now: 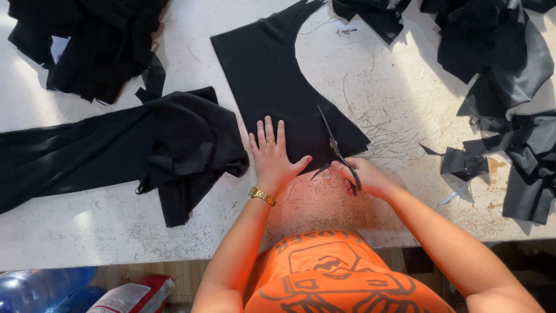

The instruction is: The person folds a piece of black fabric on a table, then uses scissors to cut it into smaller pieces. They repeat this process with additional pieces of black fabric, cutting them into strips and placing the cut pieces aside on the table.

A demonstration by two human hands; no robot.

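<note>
black fabric panel (272,87) under flat, spread left hand (272,156); right hand (362,177) gripping open scissors (336,150)

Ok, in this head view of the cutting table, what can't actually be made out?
- Scissors: the handle loops are hidden inside the right hand.
- Cut fabric panel: the part under the left hand is covered, and black on black hides any cut line.
- Fabric piles at the top are cut off by the frame edge.
- Plastic bottle: cropped at the bottom-left corner.
</note>
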